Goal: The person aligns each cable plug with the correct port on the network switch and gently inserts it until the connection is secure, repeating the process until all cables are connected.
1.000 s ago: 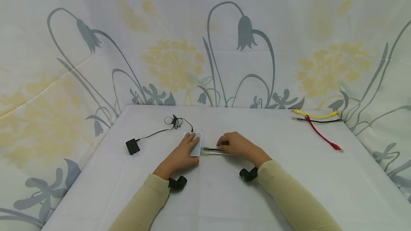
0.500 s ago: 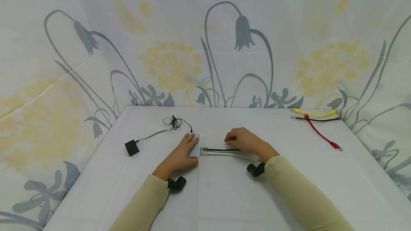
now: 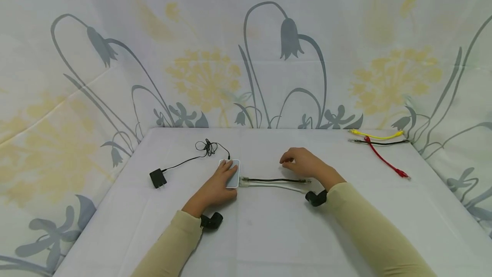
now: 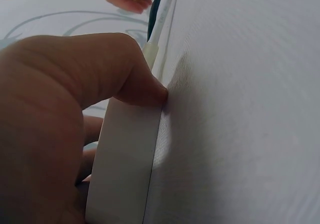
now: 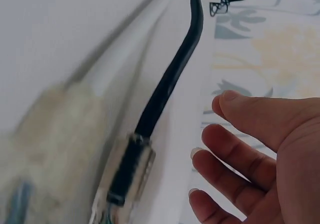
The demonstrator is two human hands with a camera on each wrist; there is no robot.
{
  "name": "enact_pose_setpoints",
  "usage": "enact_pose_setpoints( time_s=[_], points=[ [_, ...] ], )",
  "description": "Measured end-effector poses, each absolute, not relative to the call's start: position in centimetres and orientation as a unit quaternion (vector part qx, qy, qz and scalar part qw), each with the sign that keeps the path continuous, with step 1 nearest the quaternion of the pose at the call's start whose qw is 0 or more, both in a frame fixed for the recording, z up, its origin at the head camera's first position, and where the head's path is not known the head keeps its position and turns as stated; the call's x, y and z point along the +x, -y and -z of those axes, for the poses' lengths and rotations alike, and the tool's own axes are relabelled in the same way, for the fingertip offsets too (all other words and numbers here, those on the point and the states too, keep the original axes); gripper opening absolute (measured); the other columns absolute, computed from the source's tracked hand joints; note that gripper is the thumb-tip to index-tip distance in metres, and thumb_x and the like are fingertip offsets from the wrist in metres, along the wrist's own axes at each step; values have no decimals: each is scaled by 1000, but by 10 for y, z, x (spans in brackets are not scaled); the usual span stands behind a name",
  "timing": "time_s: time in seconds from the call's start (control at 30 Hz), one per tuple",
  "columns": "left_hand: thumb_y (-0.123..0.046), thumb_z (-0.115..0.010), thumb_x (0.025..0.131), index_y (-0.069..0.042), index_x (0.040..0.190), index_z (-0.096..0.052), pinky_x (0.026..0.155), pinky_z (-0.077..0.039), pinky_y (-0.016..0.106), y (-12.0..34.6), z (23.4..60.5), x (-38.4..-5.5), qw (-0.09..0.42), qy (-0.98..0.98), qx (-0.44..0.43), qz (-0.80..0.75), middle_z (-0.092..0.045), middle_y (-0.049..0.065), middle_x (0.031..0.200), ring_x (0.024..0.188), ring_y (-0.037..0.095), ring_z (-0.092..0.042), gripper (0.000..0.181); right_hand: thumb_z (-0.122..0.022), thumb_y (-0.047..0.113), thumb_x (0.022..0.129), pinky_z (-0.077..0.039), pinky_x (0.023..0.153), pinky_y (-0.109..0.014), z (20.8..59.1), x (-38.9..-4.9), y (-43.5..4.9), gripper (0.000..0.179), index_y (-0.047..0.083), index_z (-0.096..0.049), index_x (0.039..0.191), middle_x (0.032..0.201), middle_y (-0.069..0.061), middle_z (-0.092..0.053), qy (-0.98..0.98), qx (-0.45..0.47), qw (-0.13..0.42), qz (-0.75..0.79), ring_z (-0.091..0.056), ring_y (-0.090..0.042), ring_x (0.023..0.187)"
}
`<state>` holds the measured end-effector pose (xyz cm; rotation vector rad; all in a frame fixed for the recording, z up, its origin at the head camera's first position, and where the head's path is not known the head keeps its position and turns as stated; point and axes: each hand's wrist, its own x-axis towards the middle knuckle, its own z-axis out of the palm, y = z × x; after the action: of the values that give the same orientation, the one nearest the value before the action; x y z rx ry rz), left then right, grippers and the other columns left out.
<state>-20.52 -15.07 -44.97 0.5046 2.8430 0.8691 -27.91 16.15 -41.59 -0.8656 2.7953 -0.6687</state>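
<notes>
My left hand (image 3: 214, 189) holds a small white network box (image 3: 235, 176) with a grey top. Its fingers lie over the top, and in the left wrist view the thumb presses against the box's near side wall. From the right side of the box run a black network cable (image 3: 273, 179) and a white network cable (image 3: 273, 184), side by side on the table. My right hand (image 3: 305, 163) hovers just beyond the cables' free ends, fingers loosely bent around nothing. Close up in the right wrist view, the black cable's clear plug (image 5: 127, 169) lies apart from the fingers.
A thin cord, bundled in the middle, links the box's far side to a black power adapter (image 3: 158, 178). At the back right lie a yellow cable (image 3: 378, 136), another black cable (image 3: 384, 143) and a red cable (image 3: 384, 159). A patterned curtain (image 3: 246, 54) hangs behind the table.
My right hand has moved right and away along the black cable and off it, uncovering both cables' free ends. My left hand stays on the box.
</notes>
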Motion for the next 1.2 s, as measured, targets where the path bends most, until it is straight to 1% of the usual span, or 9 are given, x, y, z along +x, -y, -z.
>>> enact_pose_setpoints(
  time_s=[0.3,0.53,0.9,1.1,1.2],
  points=[
    [-19,-60,75,-14,152,-33,114,-28,50,151,449,-203,59,-940,168,-291,-18,6,163,152,28,-4,81,-59,20,95,-46,94,-48,413,-284,-182,26,10,-68,117,115,-9,-64,-933,-275,47,226,-59,-29,109],
    [-19,-60,75,-13,152,-33,114,-27,50,153,450,-205,61,-940,173,-288,-18,7,163,152,29,-4,82,-61,18,94,-44,96,-51,412,-291,-199,28,7,-66,119,119,-13,-62,-938,-265,30,220,-57,-35,114],
    [-18,-59,76,-16,152,-33,115,-26,49,152,452,-204,59,-940,167,-290,-17,4,163,153,25,-2,81,-60,19,93,-39,102,-56,410,-301,-222,33,5,-63,124,129,-20,-56,-952,-232,18,201,-51,-41,123],
    [-18,-59,75,-15,152,-34,115,-26,50,152,450,-203,60,-939,169,-294,-18,5,163,152,26,-3,81,-59,18,94,-36,104,-58,407,-305,-237,35,3,-61,126,132,-24,-53,-957,-215,18,192,-48,-44,124],
    [-19,-59,75,-15,152,-34,115,-26,50,152,450,-204,60,-940,168,-290,-18,5,163,152,27,-4,81,-58,16,94,-36,103,-60,405,-307,-244,36,2,-60,126,132,-26,-51,-959,-208,15,191,-47,-47,123]
  ],
)
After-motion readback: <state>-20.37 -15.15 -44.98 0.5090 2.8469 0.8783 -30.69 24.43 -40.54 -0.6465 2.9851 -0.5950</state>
